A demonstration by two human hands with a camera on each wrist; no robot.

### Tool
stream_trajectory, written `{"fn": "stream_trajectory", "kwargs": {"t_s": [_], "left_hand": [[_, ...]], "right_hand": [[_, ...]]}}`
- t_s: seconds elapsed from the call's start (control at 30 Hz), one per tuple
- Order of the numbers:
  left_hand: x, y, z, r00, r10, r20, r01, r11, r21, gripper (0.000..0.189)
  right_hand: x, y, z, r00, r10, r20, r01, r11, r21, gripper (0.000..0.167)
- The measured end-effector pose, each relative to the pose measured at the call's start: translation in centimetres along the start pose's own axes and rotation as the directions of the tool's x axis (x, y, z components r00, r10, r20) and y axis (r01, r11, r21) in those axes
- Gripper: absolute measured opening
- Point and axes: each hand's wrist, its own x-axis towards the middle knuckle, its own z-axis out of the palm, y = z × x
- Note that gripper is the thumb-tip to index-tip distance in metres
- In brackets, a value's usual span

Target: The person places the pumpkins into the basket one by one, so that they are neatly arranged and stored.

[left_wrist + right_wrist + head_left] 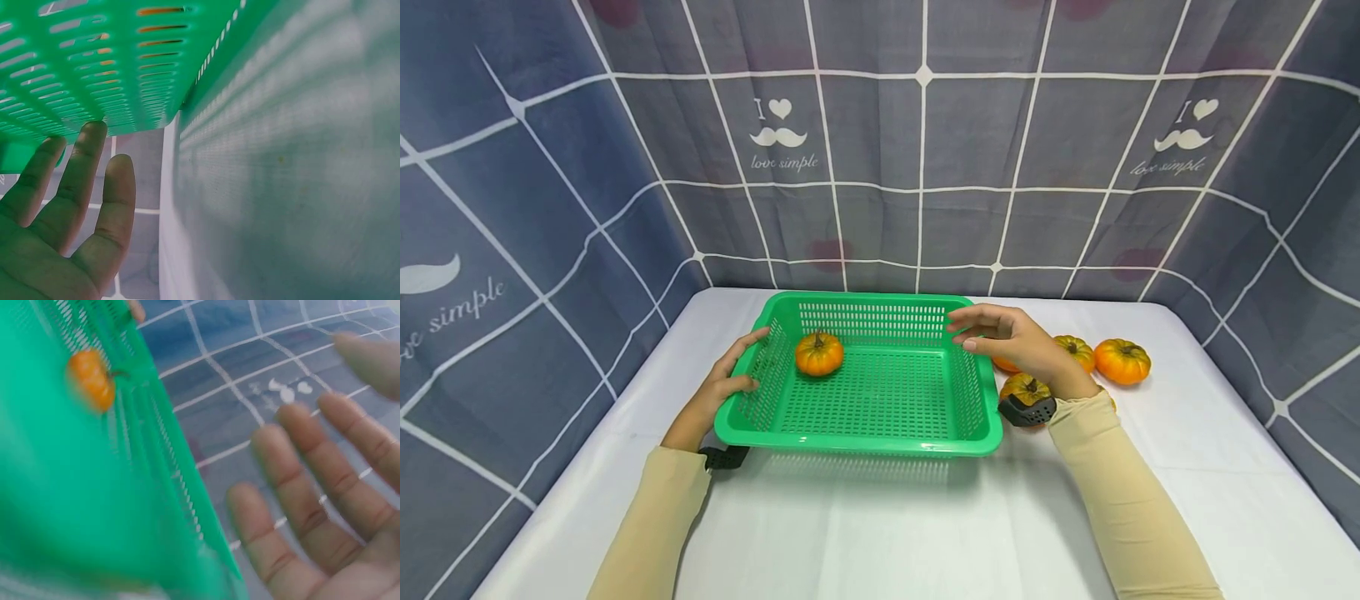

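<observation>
A green plastic basket (865,445) with slotted walls sits in the middle of the head view, its near wall above a shadow on the cloth. One small orange pumpkin (819,354) lies inside, toward the left. My left hand (713,396) grips the left rim, thumb over the edge. Its other fingers (81,169) stretch along the outside of the basket in the left wrist view. Over the right rim hovers my right hand (1011,337), palm inward and fingers loosely extended, holding nothing. In the right wrist view those fingers (306,500) are spread apart beside the basket.
Several more pumpkins sit right of the basket, partly hidden by my right hand and wrist; among them are an orange one (1122,361) and a greenish one (1025,389). A white cloth (850,533) covers the table. Grey checked curtains (880,225) surround it at the back and sides.
</observation>
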Motion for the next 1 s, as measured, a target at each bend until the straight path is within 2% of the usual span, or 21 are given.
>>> {"fn": "stream_trajectory", "kwargs": {"t_s": [0.2, 0.47, 0.67, 1.0], "left_hand": [[0.0, 0.0, -0.1, 1.000, -0.005, 0.002, 0.005, 1.000, 0.003, 0.090], [-0.1, 0.1, 0.0, 1.000, -0.014, 0.005, 0.014, 1.000, -0.014, 0.090], [0.0, 0.0, 0.0, 1.000, -0.013, 0.003, 0.013, 1.000, -0.007, 0.090], [0.1, 0.1, 0.1, 1.000, 0.010, -0.008, -0.010, 1.000, 0.005, 0.091]], "right_hand": [[-1.2, 0.5, -0.6, 1.000, 0.013, -0.023, -0.013, 1.000, 0.000, 0.040], [-2.9, 1.1, -1.1, 0.997, 0.040, -0.071, -0.040, 0.999, -0.007, 0.045], [-4.2, 1.6, -1.3, 0.991, -0.019, -0.132, 0.016, 1.000, -0.026, 0.046], [-7.0, 2.3, -2.1, 0.968, -0.125, -0.218, 0.102, 0.988, -0.114, 0.043]]}}
